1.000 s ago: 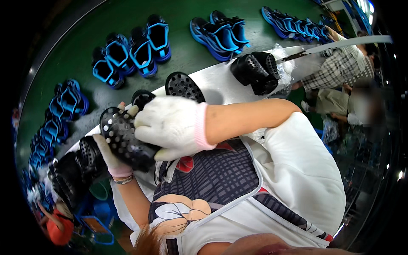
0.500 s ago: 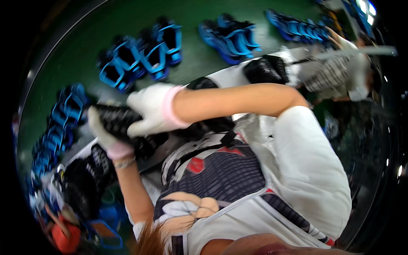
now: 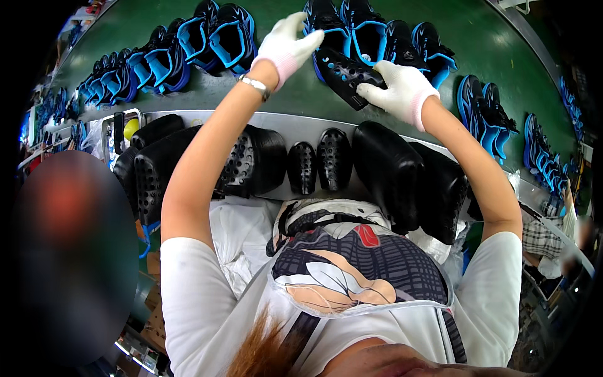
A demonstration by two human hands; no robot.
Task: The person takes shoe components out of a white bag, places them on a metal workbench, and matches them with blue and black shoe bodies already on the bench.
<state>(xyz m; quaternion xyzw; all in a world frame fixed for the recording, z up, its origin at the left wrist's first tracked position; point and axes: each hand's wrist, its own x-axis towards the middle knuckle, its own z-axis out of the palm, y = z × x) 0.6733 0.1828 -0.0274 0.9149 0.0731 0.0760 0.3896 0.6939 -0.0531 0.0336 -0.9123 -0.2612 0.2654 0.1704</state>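
Head view: right hand [image 3: 372, 78] pinches one end of the black studded piece [image 3: 342, 72], just beside blue-trimmed shoes [image 3: 325, 19] on the green surface [image 3: 294, 91]; left hand [image 3: 312, 28] spread, empty. Sound handling likely needs firm edge grip, clear of shoes.

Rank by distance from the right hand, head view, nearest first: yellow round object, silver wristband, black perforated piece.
1. Black perforated piece, at the right hand
2. Silver wristband, to the left
3. Yellow round object, far left
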